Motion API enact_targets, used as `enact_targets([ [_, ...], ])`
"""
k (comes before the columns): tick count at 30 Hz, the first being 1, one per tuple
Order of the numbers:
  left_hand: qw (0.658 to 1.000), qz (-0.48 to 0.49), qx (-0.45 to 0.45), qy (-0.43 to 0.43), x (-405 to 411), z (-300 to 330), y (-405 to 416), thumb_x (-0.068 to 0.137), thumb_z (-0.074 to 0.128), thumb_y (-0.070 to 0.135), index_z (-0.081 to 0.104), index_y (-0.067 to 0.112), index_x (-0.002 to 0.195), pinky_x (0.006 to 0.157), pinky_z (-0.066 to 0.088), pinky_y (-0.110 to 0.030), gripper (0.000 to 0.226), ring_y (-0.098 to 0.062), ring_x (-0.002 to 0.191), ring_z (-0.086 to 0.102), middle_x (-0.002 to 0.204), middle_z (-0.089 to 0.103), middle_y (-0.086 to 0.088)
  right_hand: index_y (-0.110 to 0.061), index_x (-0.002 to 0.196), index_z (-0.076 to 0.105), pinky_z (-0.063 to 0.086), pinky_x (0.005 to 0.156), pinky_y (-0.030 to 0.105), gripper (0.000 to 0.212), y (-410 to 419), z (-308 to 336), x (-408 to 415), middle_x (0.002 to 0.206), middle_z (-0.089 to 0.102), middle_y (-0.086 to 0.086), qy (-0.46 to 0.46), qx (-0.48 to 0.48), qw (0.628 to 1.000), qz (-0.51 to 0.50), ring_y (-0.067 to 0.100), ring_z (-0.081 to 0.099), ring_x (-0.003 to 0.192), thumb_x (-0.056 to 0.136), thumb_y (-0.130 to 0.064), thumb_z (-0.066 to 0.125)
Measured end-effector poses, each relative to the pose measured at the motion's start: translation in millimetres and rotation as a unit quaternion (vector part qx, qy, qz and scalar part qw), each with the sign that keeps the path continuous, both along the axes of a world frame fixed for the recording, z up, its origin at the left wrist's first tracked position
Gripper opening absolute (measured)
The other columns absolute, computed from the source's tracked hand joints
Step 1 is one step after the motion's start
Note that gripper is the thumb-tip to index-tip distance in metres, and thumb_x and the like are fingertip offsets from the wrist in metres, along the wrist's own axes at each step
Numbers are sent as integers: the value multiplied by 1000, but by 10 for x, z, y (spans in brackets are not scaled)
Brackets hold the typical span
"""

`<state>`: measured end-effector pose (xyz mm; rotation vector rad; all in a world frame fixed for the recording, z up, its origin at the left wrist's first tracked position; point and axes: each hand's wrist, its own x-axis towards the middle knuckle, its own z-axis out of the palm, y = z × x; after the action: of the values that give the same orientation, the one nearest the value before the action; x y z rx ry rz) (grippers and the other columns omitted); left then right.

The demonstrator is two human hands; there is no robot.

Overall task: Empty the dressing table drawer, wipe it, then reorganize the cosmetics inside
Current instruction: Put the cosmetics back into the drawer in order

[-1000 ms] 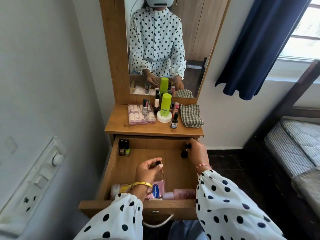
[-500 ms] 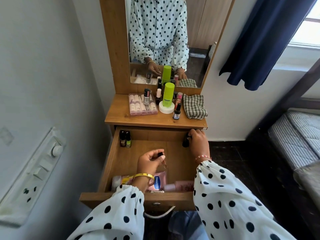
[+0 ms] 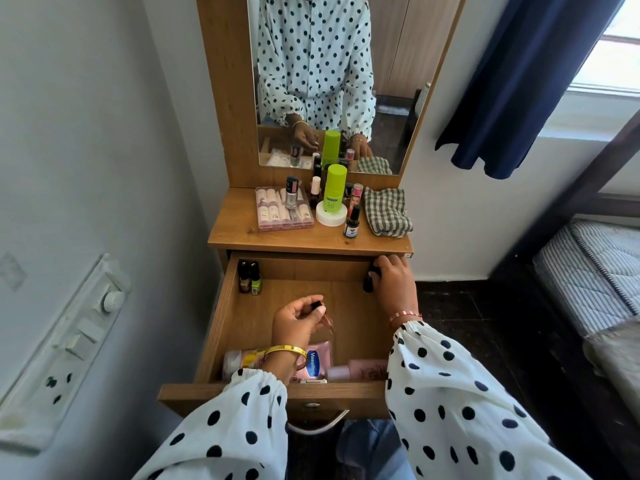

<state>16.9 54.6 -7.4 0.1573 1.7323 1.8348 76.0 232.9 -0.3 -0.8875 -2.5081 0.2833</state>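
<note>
The wooden drawer (image 3: 221, 313) is pulled out below the dressing table top (image 3: 242, 233). My left hand (image 3: 294, 323) hovers over the drawer's middle and pinches a small dark-capped bottle (image 3: 323, 315). My right hand (image 3: 394, 285) grips a dark bottle (image 3: 370, 280) at the drawer's far right corner. Two nail polish bottles (image 3: 249, 277) stand in the far left corner. A pink Vaseline bottle (image 3: 317, 362), a yellow-pink tube (image 3: 242, 362) and a pink bottle (image 3: 360, 370) lie along the front wall. A checked cloth (image 3: 386, 211) rests on the table top.
On the table top stand a pink case of tubes (image 3: 280, 216), a green bottle on a white jar (image 3: 334, 192) and several small bottles. A mirror (image 3: 329, 81) rises behind. A switch panel (image 3: 69, 341) is on the left wall; a bed (image 3: 588, 271) is at right.
The camera view has tilted down slightly and drawn closer. My right hand has shifted a little further into the drawer's far right corner with the dark bottle. The left hand barely moved.
</note>
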Motion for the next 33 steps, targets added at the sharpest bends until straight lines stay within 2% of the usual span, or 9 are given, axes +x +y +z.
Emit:
enact_targets([
  [2, 1000, 15, 7, -4, -4, 13, -6, 85, 58, -1, 64, 11, 98, 64, 56, -18, 18, -13, 78, 66, 92, 66, -5, -1, 89, 63, 48, 80, 39, 7, -117, 10, 2, 92, 62, 16, 47, -44, 998, 3, 30, 54, 92, 84, -4, 60],
  [5, 999, 45, 15, -11, -9, 45, -10, 87, 55, -1, 62, 8, 100, 59, 56, -15, 17, -17, 80, 65, 93, 64, -6, -9, 90, 66, 47, 77, 25, 6, -330, 110, -11, 89, 63, 3, 58, -197, 978, 36, 17, 55, 87, 85, -11, 63],
  [9, 993, 96, 25, -64, -55, 54, -14, 90, 49, -3, 58, 0, 108, 54, 54, -16, 21, -25, 91, 59, 100, 58, -14, -1, 105, 64, 45, 59, 8, 20, -524, 280, 35, 79, 62, -2, -24, -441, 884, 151, 6, 57, 67, 88, -11, 60],
  [12, 986, 114, 48, -115, -77, 63, -21, 91, 45, -4, 53, -5, 114, 51, 54, -16, 25, -29, 97, 55, 103, 55, -18, 3, 112, 59, 50, 57, 11, 24, -566, 289, 70, 79, 65, 2, -56, -500, 846, 176, 1, 62, 60, 87, 2, 56],
  [18, 981, 96, 76, -152, -55, 98, -45, 92, 45, -4, 51, -3, 116, 53, 55, -18, 25, -23, 80, 60, 99, 58, -19, 1, 102, 64, 54, 57, 15, 18, -596, 284, 29, 76, 66, 6, 26, -473, 871, 132, 6, 62, 57, 85, 1, 60],
  [22, 991, 40, 20, -129, -37, 81, -41, 92, 46, -2, 50, 0, 120, 61, 53, -22, 29, -16, 74, 60, 106, 60, -16, -6, 100, 63, 53, 56, 15, 13, -376, 297, -1, 80, 64, 3, 62, -397, 915, 48, 11, 60, 63, 86, -5, 60],
  [25, 990, 27, -8, -137, -51, 57, -37, 92, 44, -4, 50, -2, 120, 68, 49, -29, 30, -25, 84, 60, 120, 58, -24, -10, 95, 63, 51, 66, 22, 12, -102, 267, 9, 83, 64, 5, 11, -301, 953, -18, 18, 61, 72, 84, -6, 62],
  [28, 989, 24, -23, -145, -68, 30, -34, 91, 42, -5, 53, -2, 117, 66, 48, -30, 28, -22, 75, 59, 120, 58, -25, -13, 87, 65, 53, 81, 31, 10, 102, 226, 31, 88, 68, 7, -61, -251, 965, -38, 23, 66, 84, 83, -5, 62],
  [33, 987, 15, -29, -156, -77, 4, -21, 92, 43, -3, 56, 3, 107, 64, 49, -29, 22, -17, 71, 58, 85, 62, -8, -5, 100, 67, 51, 87, 38, 20, 100, 259, -30, 99, 67, 13, -162, -135, 977, 17, 30, 62, 92, 86, -2, 53],
])
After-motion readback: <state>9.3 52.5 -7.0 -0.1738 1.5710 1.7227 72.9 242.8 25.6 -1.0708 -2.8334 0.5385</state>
